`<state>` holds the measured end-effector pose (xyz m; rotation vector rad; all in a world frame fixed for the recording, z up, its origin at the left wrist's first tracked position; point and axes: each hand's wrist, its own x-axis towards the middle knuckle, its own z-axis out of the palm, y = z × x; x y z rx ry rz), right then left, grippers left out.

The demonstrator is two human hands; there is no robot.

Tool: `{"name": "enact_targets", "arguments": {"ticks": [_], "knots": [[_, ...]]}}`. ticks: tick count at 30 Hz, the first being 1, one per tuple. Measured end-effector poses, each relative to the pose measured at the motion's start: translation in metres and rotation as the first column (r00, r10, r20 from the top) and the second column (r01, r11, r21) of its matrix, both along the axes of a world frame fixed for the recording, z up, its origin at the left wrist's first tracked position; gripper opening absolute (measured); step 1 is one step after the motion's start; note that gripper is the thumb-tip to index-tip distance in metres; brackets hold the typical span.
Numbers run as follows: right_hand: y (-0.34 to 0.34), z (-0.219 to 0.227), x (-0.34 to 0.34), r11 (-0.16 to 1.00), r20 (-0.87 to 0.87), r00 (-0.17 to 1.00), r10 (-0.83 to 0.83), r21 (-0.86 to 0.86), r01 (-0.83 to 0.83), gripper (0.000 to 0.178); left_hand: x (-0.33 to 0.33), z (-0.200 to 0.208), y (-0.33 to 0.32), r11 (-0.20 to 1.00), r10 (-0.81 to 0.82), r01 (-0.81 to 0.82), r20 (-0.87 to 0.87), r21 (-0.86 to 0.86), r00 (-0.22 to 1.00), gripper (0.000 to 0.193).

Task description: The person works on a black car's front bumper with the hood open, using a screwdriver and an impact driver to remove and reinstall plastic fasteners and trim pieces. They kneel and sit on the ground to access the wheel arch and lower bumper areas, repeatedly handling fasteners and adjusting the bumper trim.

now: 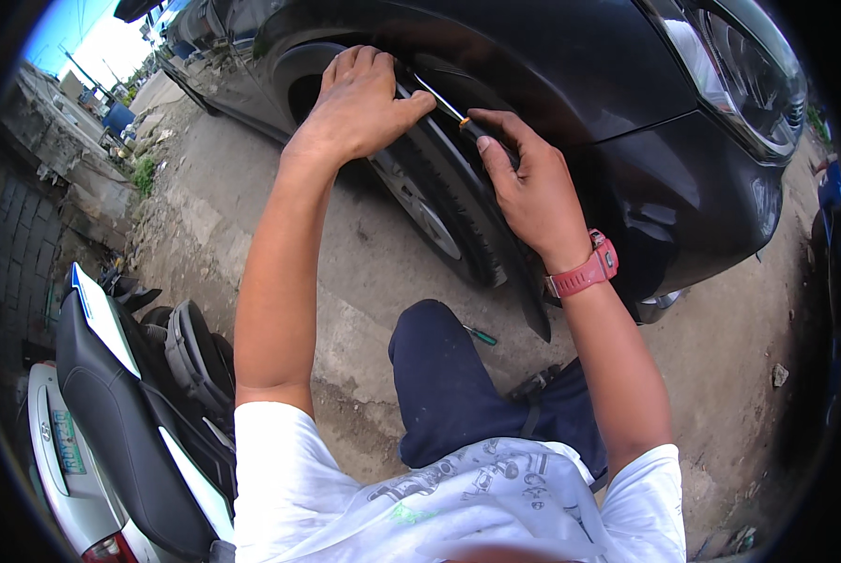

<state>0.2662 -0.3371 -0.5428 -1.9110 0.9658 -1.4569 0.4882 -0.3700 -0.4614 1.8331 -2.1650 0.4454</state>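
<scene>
Screwdriver (465, 122) grasped in the right grip (538, 192) beside the tyre (456, 216), shaft slanting toward the left grip (359, 108), laid over dark trim (522, 272); whether it clasps, I cannot tell. A green-handled tool (482, 335) lies on the ground (721, 403).

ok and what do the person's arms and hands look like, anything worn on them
The left hand and right hand are ungloved, and the forearms are bare below short white sleeves. A chunky pinkish-red watch sits on the right wrist; none shows on the left.
</scene>
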Motion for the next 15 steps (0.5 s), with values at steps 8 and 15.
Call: {"name": "enact_targets", "arguments": {"ticks": [8,15], "knots": [[-0.01,-0.018,-0.002,0.999,0.0,1.0,0.011,0.033,-0.011,0.031,-0.001,-0.002,-0.006,1.0,0.003,-0.002,0.021,-0.023,1.0,0.078],[0.0,-0.002,-0.005,0.905,-0.361,0.877,-0.317,-0.393,0.165,0.03,-0.005,0.001,-0.006,1.0,0.029,-0.029,-0.022,0.0,0.999,0.076]]}}
